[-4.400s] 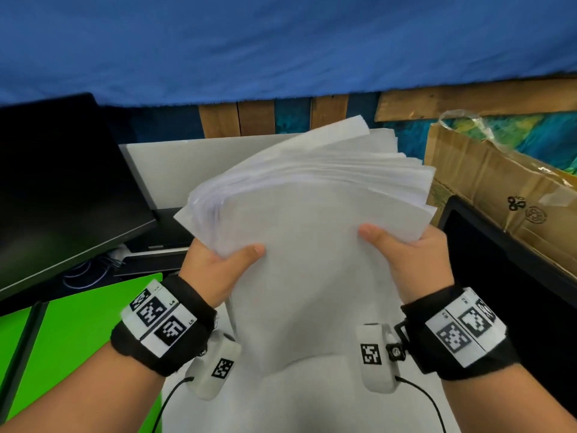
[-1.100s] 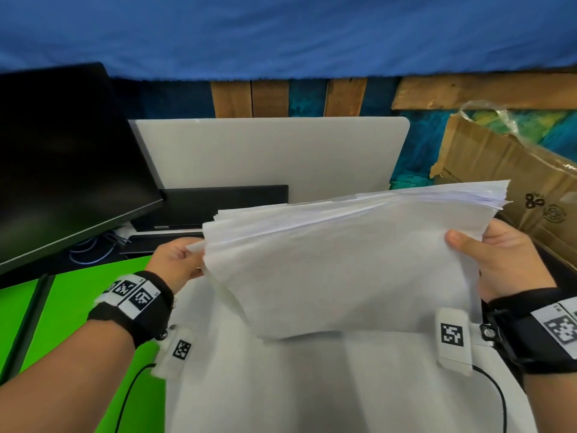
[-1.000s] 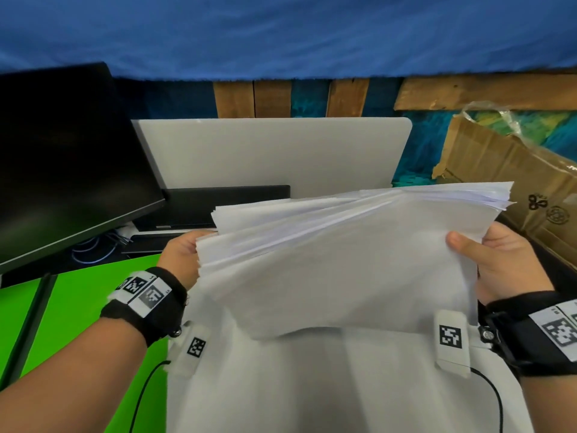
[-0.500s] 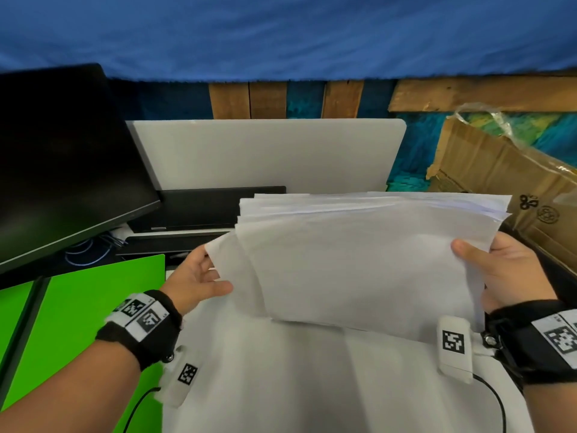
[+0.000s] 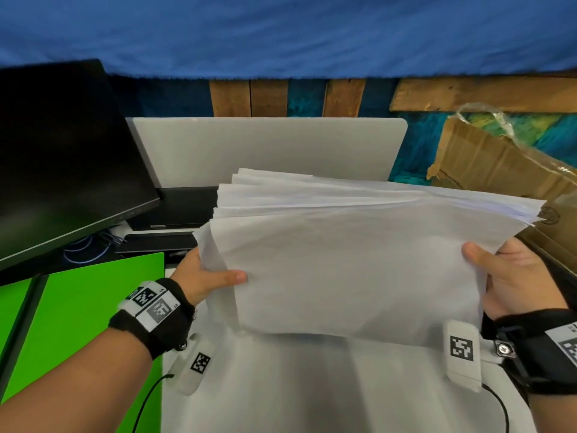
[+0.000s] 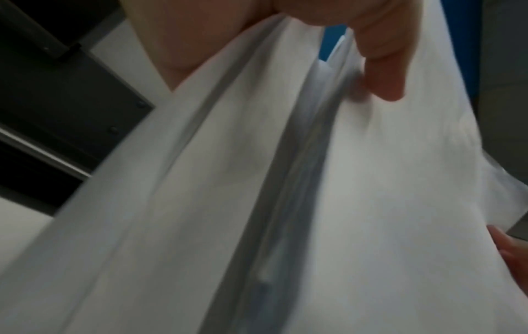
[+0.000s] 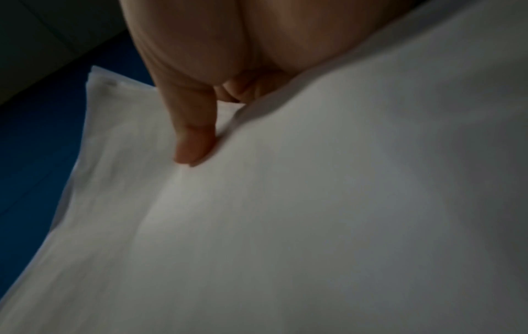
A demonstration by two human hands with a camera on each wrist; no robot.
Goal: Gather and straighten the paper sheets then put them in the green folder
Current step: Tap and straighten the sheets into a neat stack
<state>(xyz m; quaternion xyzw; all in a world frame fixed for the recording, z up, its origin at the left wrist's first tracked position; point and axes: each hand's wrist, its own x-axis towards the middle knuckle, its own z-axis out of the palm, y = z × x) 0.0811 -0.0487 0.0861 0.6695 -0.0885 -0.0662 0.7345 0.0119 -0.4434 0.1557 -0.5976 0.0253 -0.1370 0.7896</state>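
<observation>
The left hand (image 5: 203, 276) and right hand (image 5: 512, 276) each pinch a side of the paper stack (image 5: 359, 260), thumbs on top, held above the white table (image 5: 312, 385); its edges look uneven, though blur hides detail. The green folder (image 5: 84, 323) lies left.

left: monitor (image 5: 62, 157) | right: cardboard box (image 5: 505, 170) | behind: grey panel (image 5: 265, 148)
</observation>
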